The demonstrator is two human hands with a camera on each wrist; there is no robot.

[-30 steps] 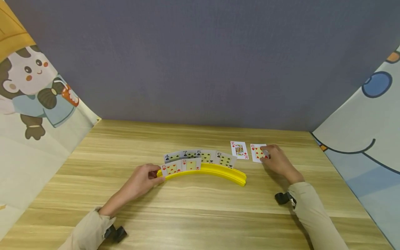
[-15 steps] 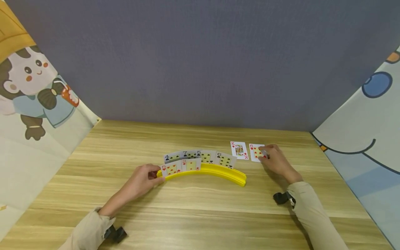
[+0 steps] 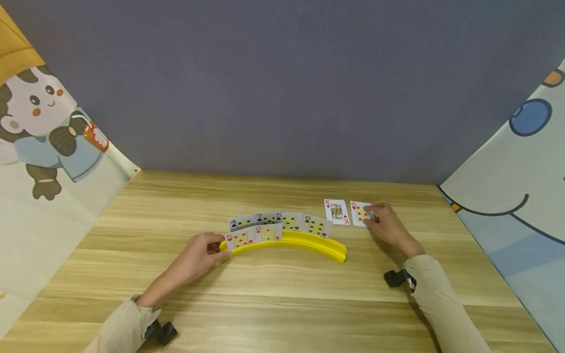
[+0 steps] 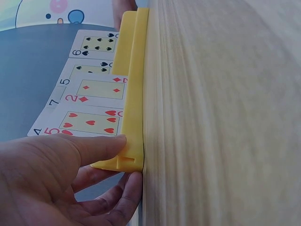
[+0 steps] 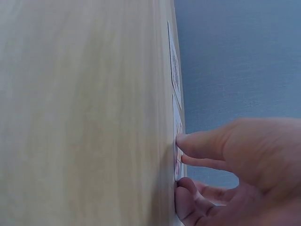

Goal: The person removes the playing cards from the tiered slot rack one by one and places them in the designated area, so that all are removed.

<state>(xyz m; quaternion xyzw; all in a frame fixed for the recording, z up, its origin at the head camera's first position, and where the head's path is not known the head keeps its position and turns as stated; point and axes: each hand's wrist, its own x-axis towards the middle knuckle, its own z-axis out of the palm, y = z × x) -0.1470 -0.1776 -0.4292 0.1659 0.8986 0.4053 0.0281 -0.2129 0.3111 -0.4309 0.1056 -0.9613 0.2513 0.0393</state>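
My left hand (image 3: 200, 255) grips the left end of a yellow curved playing card holder (image 3: 315, 242), its thumb on the near face in the left wrist view. The five of hearts (image 3: 240, 240) and two of diamonds (image 3: 268, 233) stand in the front row. Behind them the four (image 3: 241, 223), seven (image 3: 265, 218), five (image 3: 292, 221) and six of spades (image 3: 317, 226) overlap. My right hand (image 3: 388, 224) has its thumb on a hearts playing card (image 3: 358, 215) lying face up, fingers bent at its right edge in the right wrist view. The hand hides that card's right part.
The king of diamonds (image 3: 337, 211) lies face up just left of the hearts card. A grey panel (image 3: 282, 98) rises behind the wooden table (image 3: 273, 304), with printed cartoon sheets (image 3: 507, 162) at both sides.
The right hand and the hearts card have slid slightly left, toward the king. The left hand keeps its grip on the holder; the head view has shifted a little.
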